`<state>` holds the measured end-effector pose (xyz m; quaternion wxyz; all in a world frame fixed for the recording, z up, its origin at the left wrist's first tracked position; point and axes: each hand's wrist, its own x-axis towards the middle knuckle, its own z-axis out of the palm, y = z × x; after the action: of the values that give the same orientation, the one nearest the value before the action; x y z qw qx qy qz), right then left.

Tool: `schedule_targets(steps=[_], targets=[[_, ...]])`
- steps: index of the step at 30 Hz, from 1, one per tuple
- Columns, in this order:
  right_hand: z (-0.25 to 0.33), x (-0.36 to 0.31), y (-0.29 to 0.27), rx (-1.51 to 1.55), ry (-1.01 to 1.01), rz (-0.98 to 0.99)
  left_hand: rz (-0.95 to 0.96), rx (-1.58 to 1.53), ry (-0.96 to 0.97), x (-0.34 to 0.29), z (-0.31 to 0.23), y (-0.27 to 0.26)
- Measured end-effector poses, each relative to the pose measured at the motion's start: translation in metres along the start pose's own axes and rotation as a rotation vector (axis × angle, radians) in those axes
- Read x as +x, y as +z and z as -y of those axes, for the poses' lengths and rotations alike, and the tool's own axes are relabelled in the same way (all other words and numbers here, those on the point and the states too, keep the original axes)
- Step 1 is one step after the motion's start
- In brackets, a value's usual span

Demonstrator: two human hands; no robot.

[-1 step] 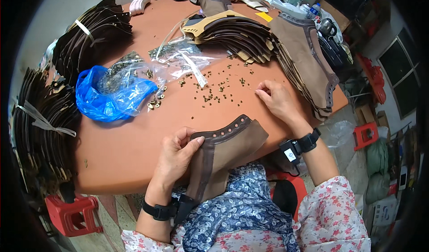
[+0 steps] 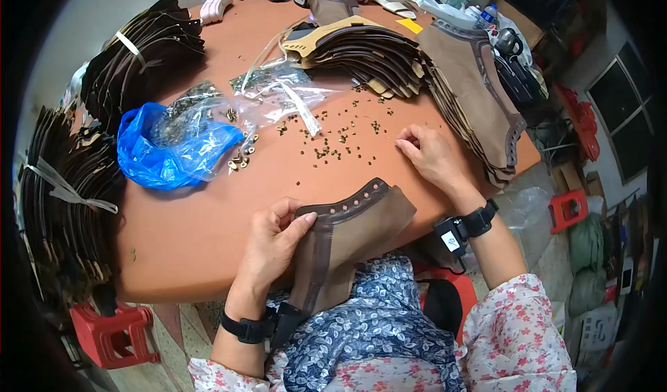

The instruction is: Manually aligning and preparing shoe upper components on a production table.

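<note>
Your left hand (image 2: 272, 243) pinches a curved brown leather piece (image 2: 372, 224); your curled right hand (image 2: 429, 154), can't tell if empty, could slip, scattering tiny round brassy bits (image 2: 342, 139) beside it

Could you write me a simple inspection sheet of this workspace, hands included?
Surface: orange-brown table, small metal bits scattered over its middle.
Work pieces: brown piece with a row of holes along its dark edge; stack of brown pieces at right.
Clutter: blue plastic bag left of the bits.
Hands: left hand pinches the brown piece; right hand is curled beside the bits, contents unclear.
Cables: black cord below the right wrist device.
Surroundings: red stool at lower left.
</note>
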<state>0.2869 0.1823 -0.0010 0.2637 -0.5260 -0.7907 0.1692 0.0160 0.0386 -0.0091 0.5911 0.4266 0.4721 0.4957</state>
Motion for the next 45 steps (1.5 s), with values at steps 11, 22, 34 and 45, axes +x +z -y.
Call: schedule_targets(steps=[11,22,34,45], targets=[[0.001,0.015,0.005,-0.11,-0.127,-0.026,-0.028,0.007,0.022,0.001,0.005,0.002],[0.001,0.026,0.012,-0.36,-0.268,0.035,-0.037,0.041,0.025,0.0,0.004,0.002],[-0.001,0.017,0.001,-0.076,-0.155,-0.017,-0.048,0.076,0.034,0.001,0.004,0.001],[0.017,-0.072,-0.075,0.196,0.152,0.206,-0.065,0.067,0.043,-0.002,0.006,0.0]])
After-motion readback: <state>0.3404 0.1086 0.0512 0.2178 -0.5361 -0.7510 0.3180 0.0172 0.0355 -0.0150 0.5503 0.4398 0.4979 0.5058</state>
